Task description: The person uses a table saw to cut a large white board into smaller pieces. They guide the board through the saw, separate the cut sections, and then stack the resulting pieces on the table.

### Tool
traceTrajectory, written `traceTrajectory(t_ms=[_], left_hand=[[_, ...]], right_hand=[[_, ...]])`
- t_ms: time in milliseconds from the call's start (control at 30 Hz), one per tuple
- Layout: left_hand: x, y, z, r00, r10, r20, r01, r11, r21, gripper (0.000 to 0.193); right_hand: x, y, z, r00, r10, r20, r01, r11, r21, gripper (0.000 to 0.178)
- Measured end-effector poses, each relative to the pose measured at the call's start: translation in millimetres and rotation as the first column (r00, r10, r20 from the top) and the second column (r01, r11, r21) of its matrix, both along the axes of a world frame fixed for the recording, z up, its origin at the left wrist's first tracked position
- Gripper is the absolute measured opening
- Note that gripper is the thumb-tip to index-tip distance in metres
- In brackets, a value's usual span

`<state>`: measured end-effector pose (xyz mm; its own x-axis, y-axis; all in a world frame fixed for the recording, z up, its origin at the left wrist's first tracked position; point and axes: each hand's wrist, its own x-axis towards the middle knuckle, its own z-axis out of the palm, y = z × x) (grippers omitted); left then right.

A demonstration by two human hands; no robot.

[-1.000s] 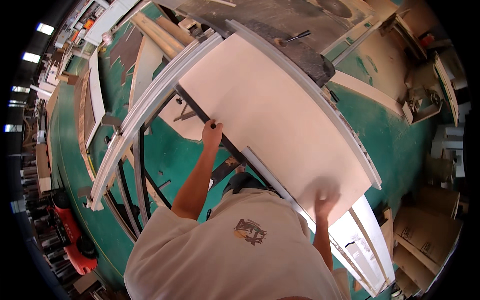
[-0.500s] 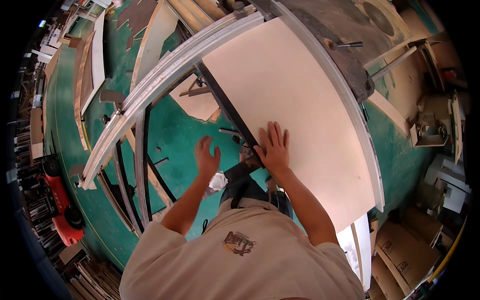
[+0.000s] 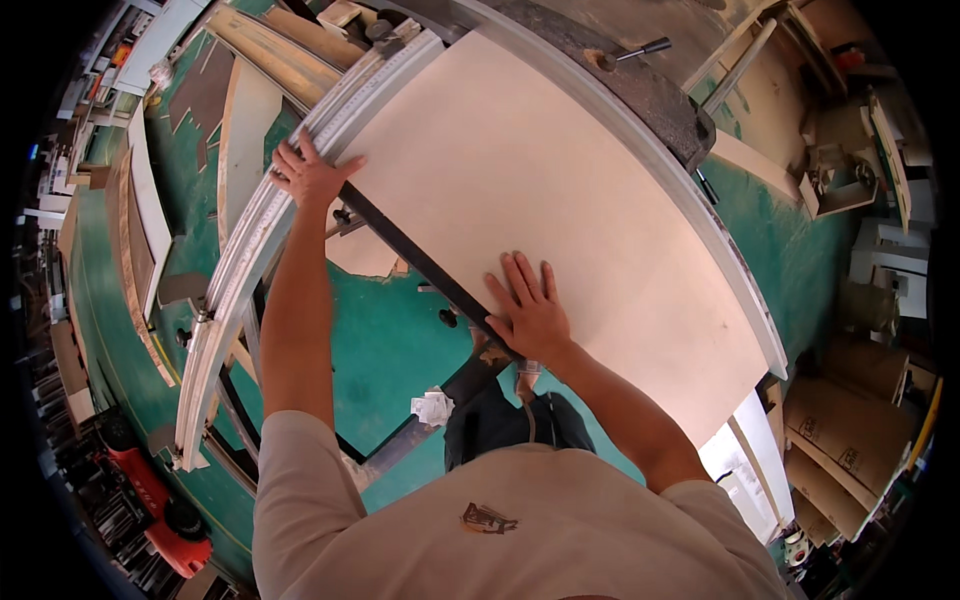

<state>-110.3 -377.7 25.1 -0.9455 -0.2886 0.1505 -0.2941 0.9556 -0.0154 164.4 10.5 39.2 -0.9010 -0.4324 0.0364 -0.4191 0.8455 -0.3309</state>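
Observation:
A large pale wooden panel (image 3: 600, 220) lies flat in front of me, its left edge along a dark metal bar (image 3: 425, 260). My right hand (image 3: 532, 310) rests on the panel near that edge, palm down with fingers spread. Stretched far forward, my left hand (image 3: 312, 178) lies over the silver metal fence rail (image 3: 255, 225) by the panel's far left part. Its fingers drape across the rail and its thumb sticks out toward the panel. The fence rail runs along the panel's far left end, and a metal guide edge (image 3: 690, 190) runs along its right side.
Under the bar is a green floor (image 3: 380, 340) with a wooden offcut (image 3: 362, 255). A dark machine part with a black-handled lever (image 3: 640, 50) stands at the far right. Cardboard boxes (image 3: 850, 430) are stacked at right; a red machine (image 3: 160, 510) sits at lower left.
My left hand has moved forward from above the floor opening onto the fence rail. My right hand remains flat on the panel. The whole view has shifted and turned slightly.

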Motion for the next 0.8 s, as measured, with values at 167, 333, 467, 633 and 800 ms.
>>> traceTrajectory(t_ms=[167,333,467,633,800], left_hand=[[-3,-9,-7,0.999,-0.001,-0.054,-0.001,1.000,-0.028,0.140],[-4,-14,-15,0.995,-0.007,-0.099,0.006,1.000,-0.014,0.137],[-6,-12,-13,0.995,-0.003,-0.098,0.001,1.000,-0.021,0.138],[-7,-8,-5,0.997,0.021,-0.075,-0.019,0.999,0.031,0.134],[-7,-6,0,0.996,0.022,-0.083,-0.016,0.997,0.070,0.134]], right_hand=[[3,-4,-5,0.999,-0.001,0.036,0.001,1.000,0.010,0.066],[1,-4,-4,1.000,-0.002,0.008,0.002,1.000,-0.006,0.066],[-2,-4,-6,1.000,0.000,-0.011,0.000,1.000,-0.004,0.066],[-7,-7,-10,0.999,0.002,-0.046,-0.003,1.000,-0.026,0.065],[-9,-14,-11,0.999,0.005,-0.032,-0.006,0.999,-0.033,0.066]])
